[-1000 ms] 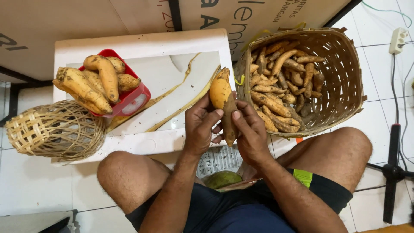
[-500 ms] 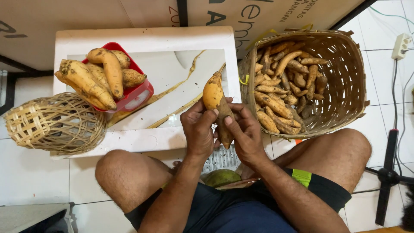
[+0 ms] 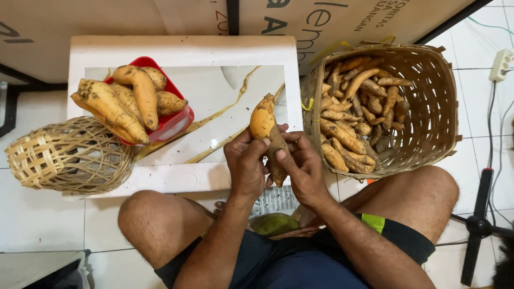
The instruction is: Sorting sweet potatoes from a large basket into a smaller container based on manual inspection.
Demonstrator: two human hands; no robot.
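- Both hands have drawn the sweet potato slightly nearer the body than half a second ago.
- Left hand and right hand are closed around it, above the table's near edge.
- Red tray of peeled sweet potatoes sits at the left edge; the table's middle lies open.
- Big basket stands just off the right edge, small basket at the near-left corner.

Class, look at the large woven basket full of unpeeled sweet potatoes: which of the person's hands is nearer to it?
The right hand is nearer, just beside the large woven basket. The left hand grips the same orange sweet potato on its far side from the basket.
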